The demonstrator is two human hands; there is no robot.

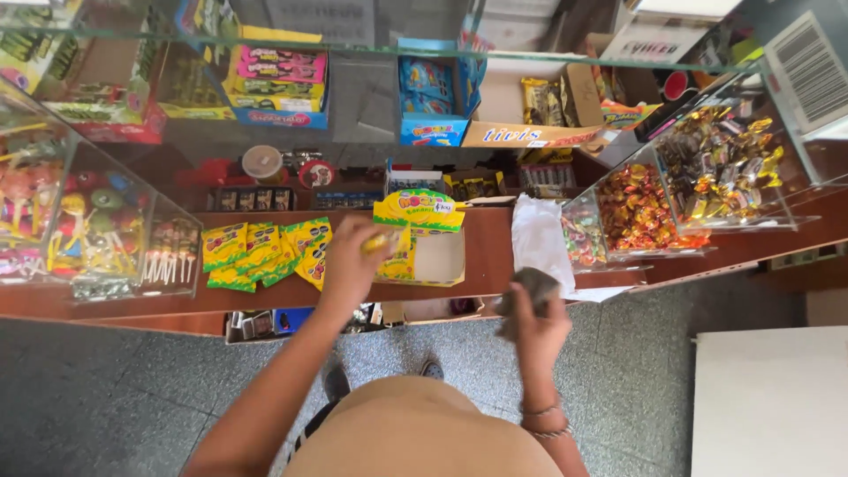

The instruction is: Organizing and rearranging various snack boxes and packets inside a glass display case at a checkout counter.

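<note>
Hands over wooden table point(495, 256): I see left hand point(352, 261) grip closed round small yellow sweet packet point(386, 240), at open yellow-green cardboard box point(424, 252); right hand point(536, 331) grip bunched on grey cloth point(533, 287), held clear, beside box.

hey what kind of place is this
Most likely a small sweet shop: a wooden counter with clear bins of wrapped candies, yellow sweet packets, and boxed snacks on a glass shelf.

Brown wooden counter point(495, 256) — clear plastic bins of gold-wrapped sweets point(720, 163), orange-wrapped sweets point(640, 208); lollipop display case point(79, 221); white paper sheet point(539, 238); grey speckled floor point(106, 389).
</note>
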